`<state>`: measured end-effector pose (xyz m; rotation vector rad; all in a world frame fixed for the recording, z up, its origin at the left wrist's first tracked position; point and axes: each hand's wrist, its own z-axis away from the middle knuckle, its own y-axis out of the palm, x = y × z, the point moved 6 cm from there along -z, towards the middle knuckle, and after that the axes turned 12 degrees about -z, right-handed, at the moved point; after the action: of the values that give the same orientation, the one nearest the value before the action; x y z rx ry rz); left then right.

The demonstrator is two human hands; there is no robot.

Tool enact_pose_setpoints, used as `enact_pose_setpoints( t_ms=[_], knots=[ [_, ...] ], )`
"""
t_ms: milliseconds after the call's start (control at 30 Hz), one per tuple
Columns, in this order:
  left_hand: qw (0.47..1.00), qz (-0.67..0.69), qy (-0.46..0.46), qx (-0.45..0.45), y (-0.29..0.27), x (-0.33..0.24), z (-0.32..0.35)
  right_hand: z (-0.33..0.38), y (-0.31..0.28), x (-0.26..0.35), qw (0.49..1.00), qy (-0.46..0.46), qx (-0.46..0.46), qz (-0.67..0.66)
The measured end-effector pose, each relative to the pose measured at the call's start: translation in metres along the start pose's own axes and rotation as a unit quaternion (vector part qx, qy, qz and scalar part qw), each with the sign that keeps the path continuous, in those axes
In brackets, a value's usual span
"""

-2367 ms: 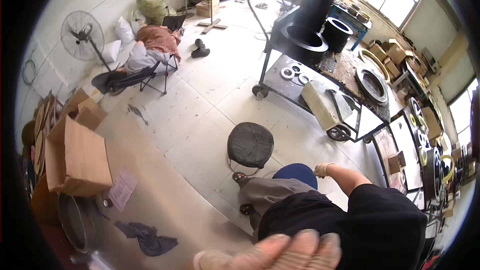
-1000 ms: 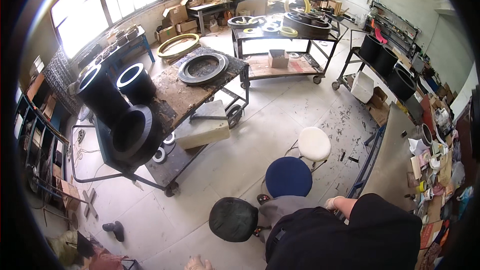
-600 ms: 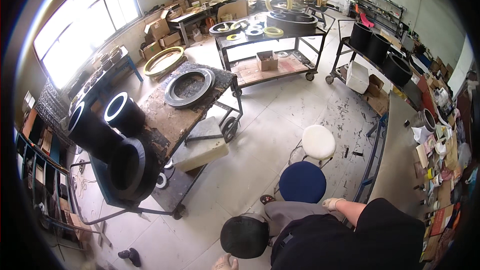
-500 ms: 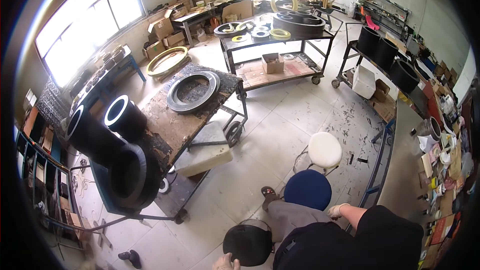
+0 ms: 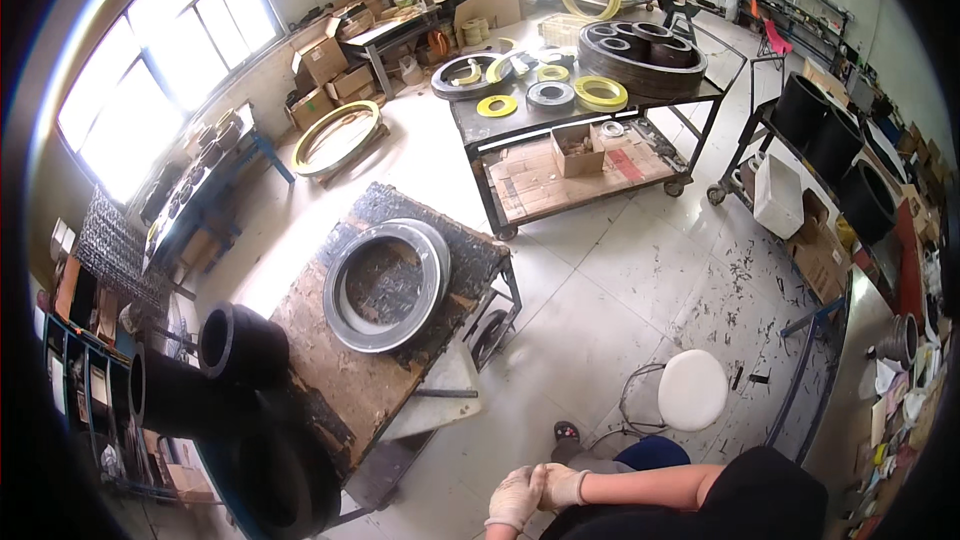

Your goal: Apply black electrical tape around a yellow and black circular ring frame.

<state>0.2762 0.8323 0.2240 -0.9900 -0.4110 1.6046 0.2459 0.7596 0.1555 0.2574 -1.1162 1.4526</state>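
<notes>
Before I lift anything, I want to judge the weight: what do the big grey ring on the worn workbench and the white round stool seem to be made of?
The big grey ring looks like dull rubber or a gasket composite: matte, no metallic glint. The white round stool seems to have a smooth padded vinyl seat on a thin chromed wire frame. Both gloved hands, left hand and right hand, rest clasped together, apart from both.

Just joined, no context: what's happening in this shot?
A person sits in a workshop with gloved hands together, left hand touching right hand, holding nothing. A large grey ring lies flat on the worn workbench ahead of them. A white stool stands beside them, a cart of rings farther off.
</notes>
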Motion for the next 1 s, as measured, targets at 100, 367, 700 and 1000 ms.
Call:
enact_pose_setpoints(
  t_ms=[100,367,700,1000],
  knots=[
    [0.988,-0.111,-0.027,0.103,0.0,-0.027,-0.052,0.012,-0.047,-0.02,0.984,0.013,-0.122,-0.131],
    [0.991,-0.127,0.005,0.042,-0.034,-0.055,-0.137,-0.025,-0.105,-0.074,0.992,0.094,-0.078,-0.032],
    [0.992,-0.114,0.06,0.017,-0.148,-0.119,-0.279,-0.049,-0.258,-0.151,0.954,0.173,-0.227,0.096],
    [0.985,-0.099,0.135,-0.052,-0.226,-0.286,-0.482,-0.001,-0.465,-0.305,0.954,0.137,-0.265,-0.01]
  ],
)
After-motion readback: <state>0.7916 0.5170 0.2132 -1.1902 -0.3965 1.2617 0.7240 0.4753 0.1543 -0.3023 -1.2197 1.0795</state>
